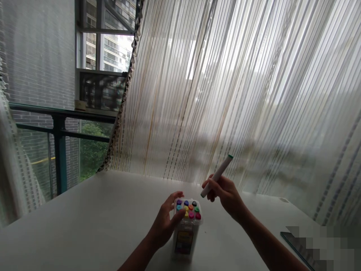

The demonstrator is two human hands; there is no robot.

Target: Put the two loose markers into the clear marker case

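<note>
A clear plastic box of markers stands upright on the white table, with a dark label on its front. Several coloured marker ends show at its top, among them purple, blue, black, orange, green, yellow, pink and red. My left hand is wrapped round the box's upper left side, its thumb over the near rim. Up and to the right of the box, my right hand grips a white marker with green ends. The marker slants up to the right, apart from the box and the table.
The white table reaches back to a sheer striped curtain. At the lower right lies a dark flat object, partly covered by blurred blocks. On the left are a green railing and an open window.
</note>
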